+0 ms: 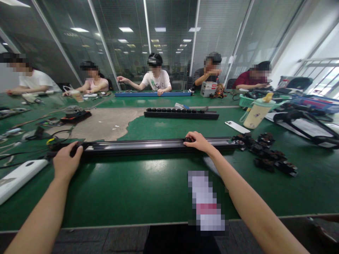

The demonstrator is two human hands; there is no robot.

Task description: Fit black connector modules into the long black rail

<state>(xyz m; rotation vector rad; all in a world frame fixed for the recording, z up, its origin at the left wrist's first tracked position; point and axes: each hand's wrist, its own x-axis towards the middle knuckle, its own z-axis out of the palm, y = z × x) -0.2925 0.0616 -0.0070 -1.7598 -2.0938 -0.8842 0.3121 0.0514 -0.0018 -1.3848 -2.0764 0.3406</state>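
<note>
A long black rail lies across the green table in front of me. My left hand grips its left end, fingers wrapped over the edge. My right hand rests on the rail right of its middle, fingertips pressing a small black socket module into the channel. A pile of several loose black socket modules lies just beyond the rail's right end.
A second black rail with modules fitted lies farther back, and a blue rail beyond it. A white phone, a cream bottle and a white casing are nearby. Several people sit along the far side.
</note>
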